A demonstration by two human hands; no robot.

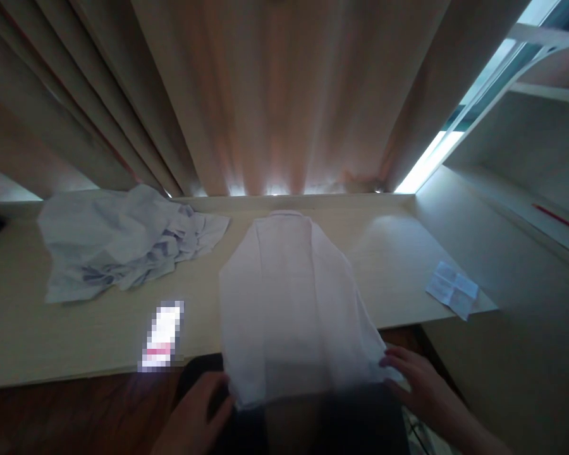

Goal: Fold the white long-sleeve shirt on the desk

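Observation:
A pale folded shirt (289, 297) lies lengthwise on the light wooden desk (76, 335), collar toward the curtain and its lower part hanging over the front edge. My left hand (196, 417) holds the shirt's lower left corner from below the desk edge. At the lower right corner, the fingertips of my right hand (420, 382) pinch the hem.
A crumpled light blue garment (123, 243) lies at the desk's back left. A lit phone (164, 335) rests near the front edge, left of the shirt. A folded paper (452, 289) sits at the right end. Curtains (284, 95) hang behind; white shelves (526, 126) stand at right.

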